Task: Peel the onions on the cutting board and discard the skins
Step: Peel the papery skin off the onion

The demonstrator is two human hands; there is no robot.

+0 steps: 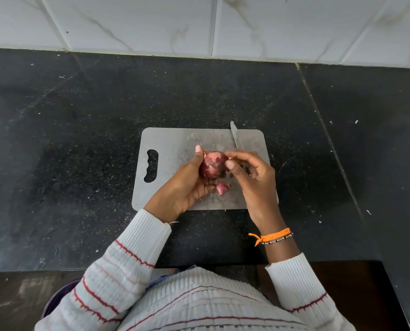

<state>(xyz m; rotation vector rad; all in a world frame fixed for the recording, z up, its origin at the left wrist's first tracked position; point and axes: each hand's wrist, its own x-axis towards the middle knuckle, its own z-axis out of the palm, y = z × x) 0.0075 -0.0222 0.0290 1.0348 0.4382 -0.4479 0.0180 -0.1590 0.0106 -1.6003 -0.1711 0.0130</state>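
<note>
Left hand (187,185) grips onion (213,164); right hand (251,177) pinches its skin; knife (235,137), cut piece (222,188) on cutting board (175,142).

Both forearms reach forward from the body, toward twelve o'clock, and converge so the hands meet. The left hand (187,185) lies palm up with its fingers curled underneath, cupping an onion (213,164), thumb stretched along its ten o'clock side. The right hand (251,175), back upward, wrist bent toward nine o'clock, pinches at the onion's three o'clock edge with thumb and forefinger.
</note>
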